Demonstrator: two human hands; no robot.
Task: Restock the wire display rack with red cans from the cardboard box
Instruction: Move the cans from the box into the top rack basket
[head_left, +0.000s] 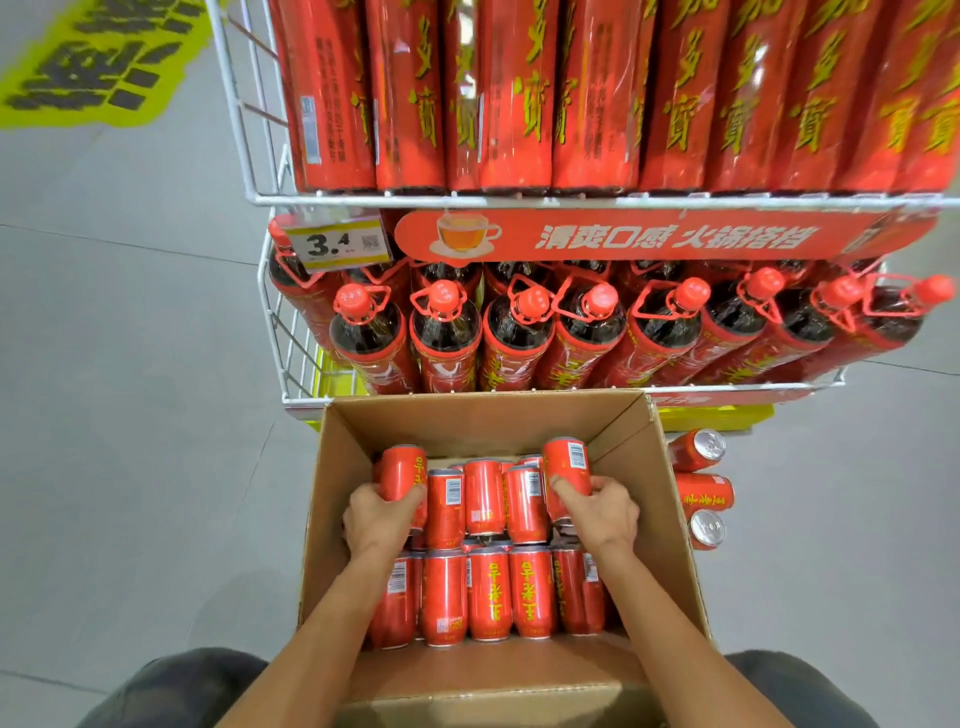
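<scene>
While the left hand (375, 519) grips a red can (402, 467) and the right hand (605, 512) a barcode can (569, 460), the price tag (340, 244) says 3.4.

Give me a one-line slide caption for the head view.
Left hand and right hand each grip a red can in the cardboard box in front of the wire display rack.

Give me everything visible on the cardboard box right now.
The cardboard box is plain brown card, open at the top, set low in front of the wire rack. Two rows of red cans show inside; its far end is bare. The left hand and right hand reach in, each gripping a far-row can.
</scene>
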